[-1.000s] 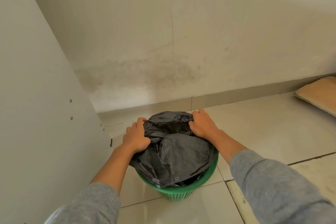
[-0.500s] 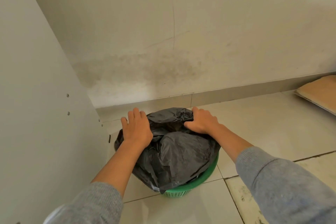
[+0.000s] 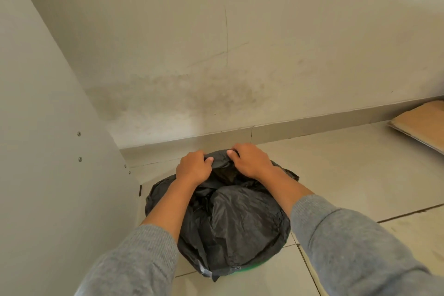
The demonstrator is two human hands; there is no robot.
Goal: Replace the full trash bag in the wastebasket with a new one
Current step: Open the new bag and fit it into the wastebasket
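left hand (image 3: pixel 193 168): fingers curled over, pinching a bunch of the black trash bag (image 3: pixel 240 218) at its far edge, thumb tucked on the plastic

right hand (image 3: pixel 251 160): same deal, clamped on the bag's far edge just right of the left hand, the 2 thumbs close together with a little ridge of plastic between them

trash bag: crumpled black plastic, sits right under and nearer than both grips, so the hands are at the far side and the bulk of the bag spreads toward the camera between the 2 forearms

wastebasket (image 3: pixel 252 268): green, almost totally covered by the bag, only a thin sliver of rim peeks out at the near right edge

what's inside: can't tell, the plastic is folded over the top and hides everything

writing/brands: none I can read, there's a pale patch at the bag's near edge but it's too small to make out

sleeves (image 3: pixel 355 247): grey knit, pushed up so both forearms are bare

floor (image 3: pixel 336 170): light tiles with dark grout lines, the basket stands on it near the wall

left side: pale panel (image 3: pixel 48 151) with a few small screws, right next to the basket

far right: tan flat cardboard thing (image 3: pixel 422 122) lying on the floor by the baseboard, well apart from the basket

wall (image 3: pixel 216 55): off-white with a grimy stain band low down
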